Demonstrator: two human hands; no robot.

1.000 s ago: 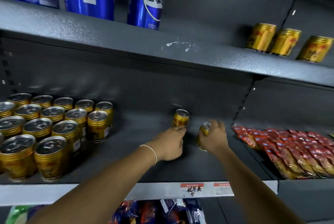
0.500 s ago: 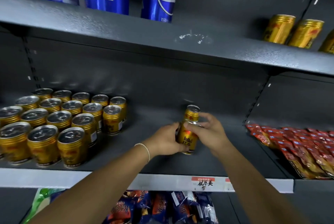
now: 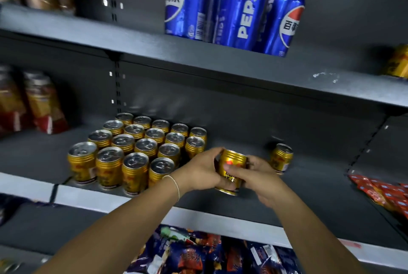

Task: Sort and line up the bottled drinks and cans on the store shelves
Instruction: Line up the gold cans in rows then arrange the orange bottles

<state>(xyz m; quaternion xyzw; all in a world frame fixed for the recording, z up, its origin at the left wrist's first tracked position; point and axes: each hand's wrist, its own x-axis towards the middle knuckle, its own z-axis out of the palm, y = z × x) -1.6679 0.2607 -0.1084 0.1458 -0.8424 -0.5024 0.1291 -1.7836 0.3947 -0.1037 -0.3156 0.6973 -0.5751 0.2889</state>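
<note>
Gold can (image 3: pixel 231 160), tilted, is what I see gripped w/ both hands: L hand (image 3: pixel 196 172) & R hand (image 3: pixel 260 178), fingers (image 3: pixel 237 172) curled round it over shelf (image 3: pixel 313 187); can block (image 3: pixel 141 147) left of fingers, lone can (image 3: pixel 281 159) right.

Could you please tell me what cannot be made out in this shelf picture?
Head view:
- held can: label partly covered by left hand and right hand.
- items at far left: blurred, print unreadable.
- gold can at upper right: cut by right edge.
</note>
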